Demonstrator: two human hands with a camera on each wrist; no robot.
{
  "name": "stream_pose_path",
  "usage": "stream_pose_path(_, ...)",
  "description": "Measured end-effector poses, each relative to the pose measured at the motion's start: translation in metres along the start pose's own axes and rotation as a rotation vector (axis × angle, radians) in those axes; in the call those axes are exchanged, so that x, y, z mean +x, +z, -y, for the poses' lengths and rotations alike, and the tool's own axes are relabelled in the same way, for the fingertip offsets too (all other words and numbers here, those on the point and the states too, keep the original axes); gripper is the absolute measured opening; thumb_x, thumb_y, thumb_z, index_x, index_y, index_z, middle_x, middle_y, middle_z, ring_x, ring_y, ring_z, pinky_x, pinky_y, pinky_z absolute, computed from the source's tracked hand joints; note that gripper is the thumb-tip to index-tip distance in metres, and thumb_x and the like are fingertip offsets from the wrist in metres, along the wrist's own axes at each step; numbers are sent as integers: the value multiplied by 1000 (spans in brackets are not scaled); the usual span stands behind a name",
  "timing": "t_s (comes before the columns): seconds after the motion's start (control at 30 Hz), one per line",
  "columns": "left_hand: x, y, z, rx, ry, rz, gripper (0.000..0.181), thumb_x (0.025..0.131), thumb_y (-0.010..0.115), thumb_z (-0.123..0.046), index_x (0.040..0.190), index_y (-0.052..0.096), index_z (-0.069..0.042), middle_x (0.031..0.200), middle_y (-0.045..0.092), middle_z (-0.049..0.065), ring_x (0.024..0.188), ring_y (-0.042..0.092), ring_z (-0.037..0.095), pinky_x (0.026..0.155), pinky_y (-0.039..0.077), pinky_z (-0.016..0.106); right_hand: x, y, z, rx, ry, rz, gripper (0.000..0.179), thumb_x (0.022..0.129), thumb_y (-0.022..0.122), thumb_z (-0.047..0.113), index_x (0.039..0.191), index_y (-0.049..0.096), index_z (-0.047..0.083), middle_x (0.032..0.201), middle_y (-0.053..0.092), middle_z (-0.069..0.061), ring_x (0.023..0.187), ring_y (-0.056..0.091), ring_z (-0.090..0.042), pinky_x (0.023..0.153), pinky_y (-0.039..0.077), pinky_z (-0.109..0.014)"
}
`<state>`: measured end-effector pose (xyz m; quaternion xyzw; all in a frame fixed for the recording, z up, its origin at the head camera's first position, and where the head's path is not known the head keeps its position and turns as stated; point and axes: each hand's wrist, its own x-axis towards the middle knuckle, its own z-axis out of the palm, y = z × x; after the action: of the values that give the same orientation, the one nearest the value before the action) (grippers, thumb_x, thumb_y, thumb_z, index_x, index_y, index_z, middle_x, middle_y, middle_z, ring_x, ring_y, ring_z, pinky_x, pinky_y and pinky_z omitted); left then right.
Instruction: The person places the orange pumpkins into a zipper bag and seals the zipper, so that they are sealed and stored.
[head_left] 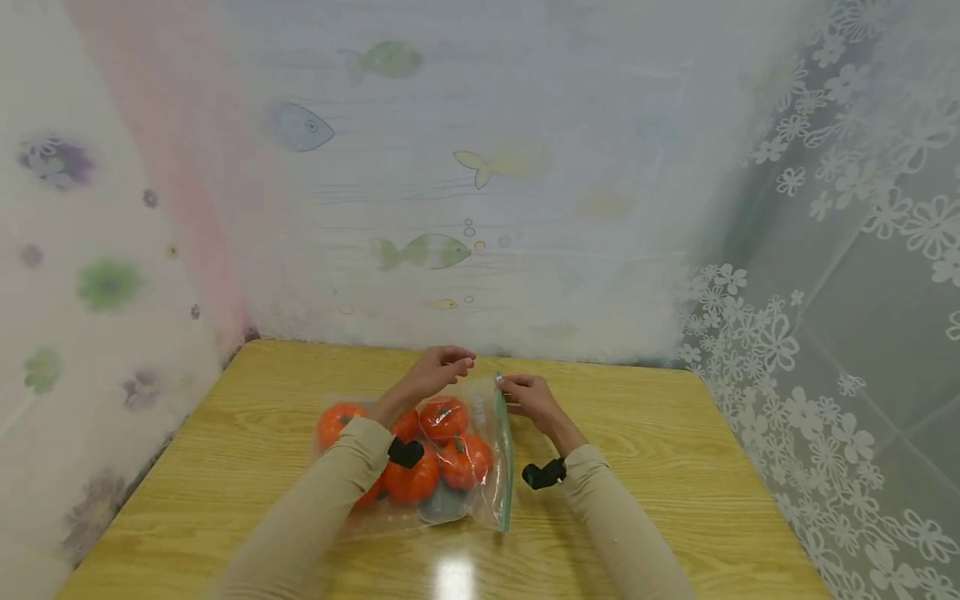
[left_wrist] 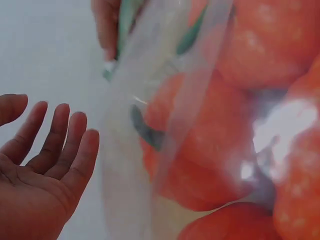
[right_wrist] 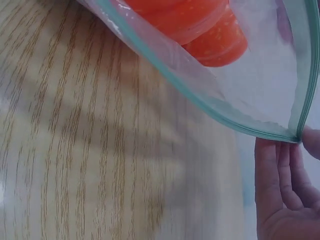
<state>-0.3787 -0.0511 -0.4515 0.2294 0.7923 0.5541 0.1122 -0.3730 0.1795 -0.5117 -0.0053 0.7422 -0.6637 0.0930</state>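
A clear zip bag (head_left: 486,417) with a green zip strip (right_wrist: 200,102) lies on the table, holding several small orange pumpkins (head_left: 412,475) with green stems. Its mouth faces right and gapes in the right wrist view. My right hand (head_left: 531,397) pinches the far corner of the strip between thumb and fingers. Over the far side of the bag hovers my left hand (head_left: 437,373), its fingers loosely extended and holding nothing. In the left wrist view that left hand (left_wrist: 50,170) shows palm and fingers apart from the bag. A greyish patch (head_left: 444,504) under the pumpkins is unclear.
The wood-grain table (head_left: 637,467) carries the bag near its middle. A pale curtain with fish drawings (head_left: 465,167) hangs behind its far edge. Flower-patterned sheets stand along the left (head_left: 112,283) and right (head_left: 847,333) sides.
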Motion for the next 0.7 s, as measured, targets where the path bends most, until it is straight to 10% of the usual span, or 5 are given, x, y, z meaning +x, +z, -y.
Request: stream_pose_path(0.7,35,28,25,88,-29,60,32,104,56,-10,127,65,9,125,67,26,110,66,39,95,56,46,-6,-8,2,7,14,140,46,107,56,24,143,52,-4,137,59,-24,115,66,-24,101,55,-44)
